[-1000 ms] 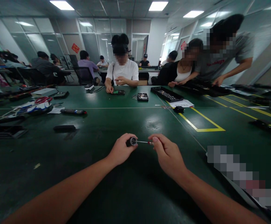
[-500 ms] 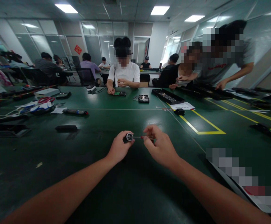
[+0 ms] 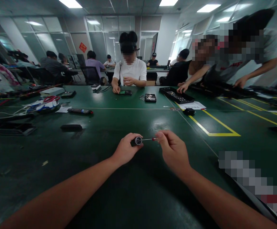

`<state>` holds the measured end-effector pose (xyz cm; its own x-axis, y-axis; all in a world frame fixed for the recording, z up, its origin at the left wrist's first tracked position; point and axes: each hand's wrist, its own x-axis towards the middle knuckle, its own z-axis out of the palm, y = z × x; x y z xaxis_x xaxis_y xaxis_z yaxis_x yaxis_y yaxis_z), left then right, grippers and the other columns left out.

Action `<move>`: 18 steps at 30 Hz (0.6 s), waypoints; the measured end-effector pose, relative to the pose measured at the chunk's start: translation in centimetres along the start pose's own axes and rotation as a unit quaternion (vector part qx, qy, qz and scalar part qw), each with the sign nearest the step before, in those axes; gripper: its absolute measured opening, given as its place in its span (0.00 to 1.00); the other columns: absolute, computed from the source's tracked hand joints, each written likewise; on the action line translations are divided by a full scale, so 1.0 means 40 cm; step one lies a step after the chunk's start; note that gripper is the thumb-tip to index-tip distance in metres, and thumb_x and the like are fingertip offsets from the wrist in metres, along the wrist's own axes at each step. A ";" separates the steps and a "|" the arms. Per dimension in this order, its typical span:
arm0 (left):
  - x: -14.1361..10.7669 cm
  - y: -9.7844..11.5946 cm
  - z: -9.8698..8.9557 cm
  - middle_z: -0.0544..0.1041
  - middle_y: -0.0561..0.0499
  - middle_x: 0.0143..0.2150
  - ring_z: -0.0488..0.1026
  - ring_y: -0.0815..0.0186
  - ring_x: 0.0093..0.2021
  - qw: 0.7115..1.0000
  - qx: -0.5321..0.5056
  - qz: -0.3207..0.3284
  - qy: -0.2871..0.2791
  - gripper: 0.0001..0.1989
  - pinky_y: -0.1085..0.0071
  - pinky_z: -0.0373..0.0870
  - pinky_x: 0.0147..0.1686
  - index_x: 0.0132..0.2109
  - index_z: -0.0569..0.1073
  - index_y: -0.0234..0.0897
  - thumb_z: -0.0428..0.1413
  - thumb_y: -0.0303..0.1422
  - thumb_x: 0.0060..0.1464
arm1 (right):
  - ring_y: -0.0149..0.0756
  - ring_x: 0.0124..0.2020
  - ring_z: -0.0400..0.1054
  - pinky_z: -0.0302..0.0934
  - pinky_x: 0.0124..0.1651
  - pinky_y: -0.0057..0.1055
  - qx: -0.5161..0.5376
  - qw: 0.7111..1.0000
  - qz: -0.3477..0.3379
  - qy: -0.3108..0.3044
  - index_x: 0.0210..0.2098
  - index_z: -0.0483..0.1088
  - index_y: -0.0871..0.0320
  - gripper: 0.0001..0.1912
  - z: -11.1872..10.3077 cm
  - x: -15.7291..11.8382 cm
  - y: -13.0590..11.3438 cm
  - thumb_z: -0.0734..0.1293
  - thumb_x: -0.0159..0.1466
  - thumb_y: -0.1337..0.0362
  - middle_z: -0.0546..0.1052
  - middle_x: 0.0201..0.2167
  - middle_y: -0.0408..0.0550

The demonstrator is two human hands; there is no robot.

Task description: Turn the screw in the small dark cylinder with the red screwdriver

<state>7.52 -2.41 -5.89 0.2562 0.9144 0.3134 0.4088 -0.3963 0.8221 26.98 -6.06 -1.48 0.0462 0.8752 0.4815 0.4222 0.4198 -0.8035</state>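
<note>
My left hand (image 3: 126,148) is closed around a dark, short cylindrical part (image 3: 138,140); its round, silver-rimmed end faces me. In my right hand (image 3: 175,151) is a small screwdriver (image 3: 154,139), its handle pinched between thumb and fingers and mostly covered by them. The thin metal shaft points left, and its tip reaches the cylindrical part's rim; I cannot tell whether it goes inside. Both hands are above the green table (image 3: 129,197).
Left of my hands lie a black block (image 3: 71,128), a pen-shaped tool (image 3: 80,111) and a black tray (image 3: 10,128). Ahead are a metal-cased device (image 3: 150,97), a parts tray (image 3: 176,94) and a black cube (image 3: 189,111). A person (image 3: 130,71) works opposite.
My right hand has turned, its fingers now closed more tightly on the screwdriver. The whole view has shifted slightly. At the right, a co-worker's hand has reached into the parts tray.
</note>
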 end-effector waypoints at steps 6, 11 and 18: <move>0.000 0.001 0.001 0.76 0.50 0.44 0.73 0.62 0.47 1.000 0.002 0.003 -0.004 0.13 0.64 0.66 0.49 0.48 0.77 0.40 0.63 0.27 0.55 | 0.39 0.38 0.74 0.65 0.38 0.35 0.009 1.000 -0.002 -0.004 0.50 0.69 0.55 0.12 0.007 -0.009 0.017 0.62 0.70 0.58 0.79 0.39 0.49; -0.002 0.005 0.002 0.76 0.50 0.42 0.73 0.62 0.44 1.000 0.019 0.013 -0.022 0.11 0.65 0.67 0.46 0.47 0.77 0.40 0.63 0.29 0.55 | 0.34 0.26 0.67 0.59 0.30 0.32 -0.022 1.000 -0.014 -0.008 0.40 0.71 0.54 0.13 -0.002 -0.004 0.002 0.60 0.72 0.54 0.75 0.27 0.42; -0.001 0.006 0.000 0.75 0.51 0.43 0.72 0.62 0.44 1.000 0.020 0.005 -0.021 0.12 0.66 0.66 0.45 0.47 0.77 0.40 0.63 0.29 0.55 | 0.37 0.32 0.73 0.63 0.36 0.34 -0.032 0.999 -0.029 -0.007 0.45 0.71 0.55 0.09 -0.006 0.002 0.002 0.61 0.71 0.60 0.78 0.33 0.46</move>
<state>7.61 -2.55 -5.73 0.2956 0.9068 0.3006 0.4414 -0.4087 0.7988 27.24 -6.04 -1.41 0.0071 0.8535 0.5210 0.4814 0.4538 -0.7499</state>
